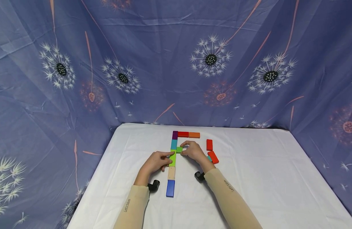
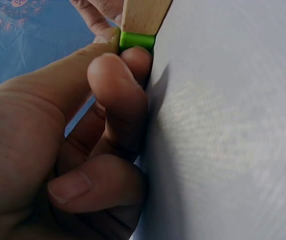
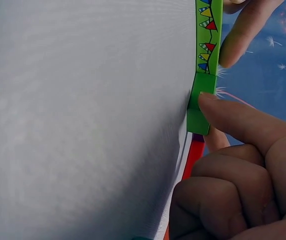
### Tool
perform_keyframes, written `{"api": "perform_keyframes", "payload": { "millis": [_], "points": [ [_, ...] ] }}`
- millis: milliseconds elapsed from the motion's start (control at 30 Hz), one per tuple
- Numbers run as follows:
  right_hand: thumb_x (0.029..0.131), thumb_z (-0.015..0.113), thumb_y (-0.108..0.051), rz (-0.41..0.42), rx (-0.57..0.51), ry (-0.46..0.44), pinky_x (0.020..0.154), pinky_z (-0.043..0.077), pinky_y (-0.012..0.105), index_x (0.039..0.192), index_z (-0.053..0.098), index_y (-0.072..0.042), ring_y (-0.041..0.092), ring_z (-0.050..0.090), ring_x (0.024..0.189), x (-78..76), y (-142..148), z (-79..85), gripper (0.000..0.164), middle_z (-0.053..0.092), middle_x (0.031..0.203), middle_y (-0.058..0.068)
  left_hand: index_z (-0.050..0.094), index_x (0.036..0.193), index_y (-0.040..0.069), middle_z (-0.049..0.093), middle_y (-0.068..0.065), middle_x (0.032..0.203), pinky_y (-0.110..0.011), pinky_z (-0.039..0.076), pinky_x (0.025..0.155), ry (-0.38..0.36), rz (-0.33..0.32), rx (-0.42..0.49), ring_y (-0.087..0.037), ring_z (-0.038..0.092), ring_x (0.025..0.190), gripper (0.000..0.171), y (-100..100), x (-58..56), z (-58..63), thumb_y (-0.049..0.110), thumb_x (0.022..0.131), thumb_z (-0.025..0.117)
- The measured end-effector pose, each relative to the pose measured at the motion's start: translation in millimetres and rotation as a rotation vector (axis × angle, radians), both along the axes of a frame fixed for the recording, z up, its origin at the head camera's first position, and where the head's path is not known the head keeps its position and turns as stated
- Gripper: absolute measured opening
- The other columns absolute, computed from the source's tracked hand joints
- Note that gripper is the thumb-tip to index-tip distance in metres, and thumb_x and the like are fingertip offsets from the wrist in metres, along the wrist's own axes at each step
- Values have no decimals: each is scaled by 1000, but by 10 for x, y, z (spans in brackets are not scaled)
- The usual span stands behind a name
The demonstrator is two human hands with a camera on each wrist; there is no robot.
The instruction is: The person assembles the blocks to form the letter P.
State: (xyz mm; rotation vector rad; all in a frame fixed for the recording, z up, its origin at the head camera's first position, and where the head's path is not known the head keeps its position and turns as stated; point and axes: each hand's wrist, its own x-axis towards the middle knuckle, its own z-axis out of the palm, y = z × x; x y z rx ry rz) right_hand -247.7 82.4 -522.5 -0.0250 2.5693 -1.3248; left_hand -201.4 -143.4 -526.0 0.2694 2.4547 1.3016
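A lime green block point(image 1: 172, 158) with printed bunting point(image 3: 207, 47) lies mid-way in a straight column of blocks. My left hand point(image 1: 155, 163) holds it from the left, index finger and thumb on it. At the column's right side, a smaller green block point(image 1: 179, 149) sits against the row. My right hand point(image 1: 194, 152) pinches this green block between thumb and index finger, the other fingers folded in. The column also has a purple block point(image 1: 175, 135), a teal block point(image 1: 174, 144), a plain wooden block point(image 1: 171, 173) and a blue block point(image 1: 170, 188).
A red block point(image 1: 183, 134) and an orange block point(image 1: 194, 135) extend rightward from the column's far end. Two loose red blocks point(image 1: 209, 145) lie beyond my right wrist, which partly hides another teal block point(image 1: 209, 158). A white cloth point(image 1: 267, 178) covers the table, with patterned curtains behind.
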Motion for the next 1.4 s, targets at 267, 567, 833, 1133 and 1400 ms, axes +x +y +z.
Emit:
{"api": "perform_keyframes", "payload": {
  "millis": [267,567,833,1133,1400],
  "points": [
    [83,85,-12,-3,8,1,84,48,40,117,78,-17,25,56,94,6,15,-25,35,70,123,12,68,146,26,68,0,72,-32,48,68,1,-2,4,-13,57,49,47,15,5,-22,26,99,76],
    [88,83,-20,-28,-31,-45,96,52,50,129,75,-21,31,56,116,30,98,53,42,59,150,15,68,146,26,68,-1,73,-33,47,68,1,1,9,-13,57,50,47,24,5,-18,26,99,76],
    [93,81,-22,-16,-186,-131,46,29,27,144,67,-21,16,25,45,55,282,272,52,58,78,6,67,146,27,68,-1,73,-33,48,69,7,1,-7,-13,57,49,48,-1,4,-4,27,99,76],
    [95,79,-21,8,-266,-141,47,29,29,143,66,-28,15,25,44,167,511,414,50,39,61,-3,67,146,27,68,-1,74,-33,48,67,-7,6,9,-13,57,50,47,3,3,-11,26,99,76],
    [95,79,-20,34,-290,-125,46,26,27,149,62,-19,13,25,42,260,800,376,56,33,55,-5,66,147,27,69,-1,75,-32,48,68,5,-5,12,-13,57,50,48,-3,10,1,25,99,76]
  ]
}}
